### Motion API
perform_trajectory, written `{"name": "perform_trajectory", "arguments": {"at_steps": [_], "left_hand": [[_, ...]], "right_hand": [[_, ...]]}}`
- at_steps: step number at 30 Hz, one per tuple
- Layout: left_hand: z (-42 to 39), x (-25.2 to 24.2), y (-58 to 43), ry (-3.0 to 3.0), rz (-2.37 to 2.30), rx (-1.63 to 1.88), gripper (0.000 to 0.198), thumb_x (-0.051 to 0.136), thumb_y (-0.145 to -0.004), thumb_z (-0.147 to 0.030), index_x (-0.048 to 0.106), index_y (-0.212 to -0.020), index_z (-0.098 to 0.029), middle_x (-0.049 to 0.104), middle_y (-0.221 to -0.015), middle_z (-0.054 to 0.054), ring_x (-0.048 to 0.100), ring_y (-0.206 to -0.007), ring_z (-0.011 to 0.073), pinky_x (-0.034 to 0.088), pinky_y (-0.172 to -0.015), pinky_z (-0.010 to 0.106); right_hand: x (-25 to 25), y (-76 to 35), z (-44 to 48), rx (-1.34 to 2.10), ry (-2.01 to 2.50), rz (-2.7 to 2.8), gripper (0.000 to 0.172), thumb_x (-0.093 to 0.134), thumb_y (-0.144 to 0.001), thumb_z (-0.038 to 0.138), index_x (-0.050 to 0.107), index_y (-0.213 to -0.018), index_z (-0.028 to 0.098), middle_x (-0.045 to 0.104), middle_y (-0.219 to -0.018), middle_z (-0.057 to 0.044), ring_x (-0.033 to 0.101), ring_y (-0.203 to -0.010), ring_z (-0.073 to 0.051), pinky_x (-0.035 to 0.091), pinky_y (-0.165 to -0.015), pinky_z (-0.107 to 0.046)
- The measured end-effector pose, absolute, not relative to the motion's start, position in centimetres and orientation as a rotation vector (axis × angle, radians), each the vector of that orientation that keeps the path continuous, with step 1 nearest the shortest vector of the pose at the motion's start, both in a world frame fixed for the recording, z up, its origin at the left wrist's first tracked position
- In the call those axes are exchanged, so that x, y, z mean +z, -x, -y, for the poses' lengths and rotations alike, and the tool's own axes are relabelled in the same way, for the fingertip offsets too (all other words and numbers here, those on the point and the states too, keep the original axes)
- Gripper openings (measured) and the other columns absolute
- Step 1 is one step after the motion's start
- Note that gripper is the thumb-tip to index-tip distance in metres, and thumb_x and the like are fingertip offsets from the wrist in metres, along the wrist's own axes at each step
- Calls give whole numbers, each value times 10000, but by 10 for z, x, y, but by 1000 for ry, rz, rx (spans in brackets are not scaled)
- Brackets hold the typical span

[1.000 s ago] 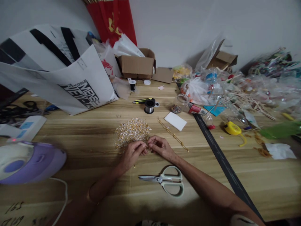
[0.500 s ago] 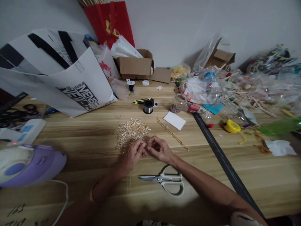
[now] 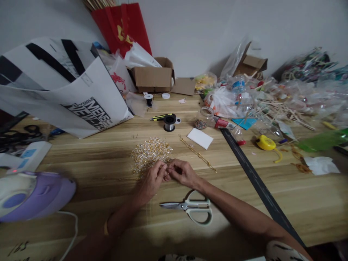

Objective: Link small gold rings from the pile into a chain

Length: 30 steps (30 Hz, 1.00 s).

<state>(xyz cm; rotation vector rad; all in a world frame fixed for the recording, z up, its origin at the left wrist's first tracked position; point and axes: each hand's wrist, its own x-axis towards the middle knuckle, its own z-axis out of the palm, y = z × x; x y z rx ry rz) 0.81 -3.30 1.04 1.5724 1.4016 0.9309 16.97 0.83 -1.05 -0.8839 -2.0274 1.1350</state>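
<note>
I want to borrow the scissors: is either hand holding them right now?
No, the scissors lie on the table, apart from the fingers of the left hand and the right hand.

The left hand and the right hand are hiding anything lying between them, and the left is also covering the near edge of the glittery pile, whose pieces are looking too small to tell apart. The view's left edge is cutting off the shopping bag and purple appliance.
</note>
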Motion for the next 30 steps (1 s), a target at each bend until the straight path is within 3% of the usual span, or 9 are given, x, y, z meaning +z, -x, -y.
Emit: {"name": "perform_trajectory", "arguments": {"at_steps": [5, 10, 16, 21, 30], "left_hand": [[33, 9, -7, -1566, -1392, 929, 232, 389, -894, -377, 485, -778, -199, 606, -625, -3, 611, -590, 153, 465, -598, 256], [33, 12, -8, -1531, -1419, 881, 234, 377, -897, -373, 472, -778, -196, 610, -588, -9, 619, -558, 152, 467, -580, 255], [33, 10, -8, -1617, -1415, 854, 244, 365, -904, -369, 475, -773, -195, 597, -613, -10, 604, -576, 141, 454, -585, 248], [33, 4, -7, -1658, -1437, 860, 269, 339, -910, -371, 489, -778, -191, 584, -654, -2, 573, -608, 141, 448, -604, 256], [34, 8, -10, -1539, -1357, 893, 233, 376, -895, -366, 483, -778, -196, 584, -623, -13, 602, -596, 141, 476, -595, 252]], "right_hand": [[3, -178, -10, 892, 948, 2079, 211, 566, -816, 363, 559, -901, 170, 552, -731, -19, 451, -554, -100, 340, -535, -225], [15, -182, -13, 788, 1039, 2080, 206, 574, -809, 352, 571, -905, 169, 531, -640, 2, 417, -499, -96, 335, -529, -235], [11, -171, -7, 1259, 1018, 1934, 205, 608, -783, 328, 544, -897, 169, 526, -597, 43, 419, -440, -62, 305, -430, -181], [-4, -164, -7, 1586, 926, 1691, 183, 626, -764, 297, 545, -830, 147, 593, -670, 4, 537, -543, -86, 414, -512, -188], [6, -170, -13, 1637, 973, 1675, 221, 619, -769, 342, 597, -761, 122, 521, -577, 21, 454, -505, -79, 349, -492, -198]]}}
